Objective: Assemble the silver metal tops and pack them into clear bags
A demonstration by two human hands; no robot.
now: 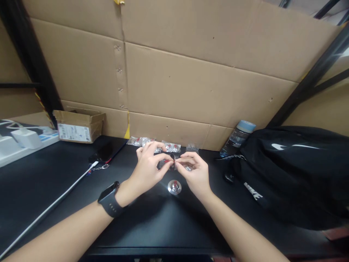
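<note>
A small finger cymbal (172,158), seen nearly edge-on, is pinched between both hands above the black table. My left hand (150,163) grips its rim from the left with thumb and fingers. From the right, the thumb and fingertips of my right hand (194,171) close at the cymbal's middle, by a bit of red cord. Below them a second finger cymbal (172,187) lies on the table, its dome up and a red cord loop on top. Behind my hands several clear packets (171,146) with shiny discs and red cord lie along the back.
On the left are an open cardboard box (74,131), a white power strip (29,148), a dark phone (105,151) and a white cable (51,205). A bottle (237,137) and a black bag (289,174) stand right. A cardboard wall (191,80) closes the back.
</note>
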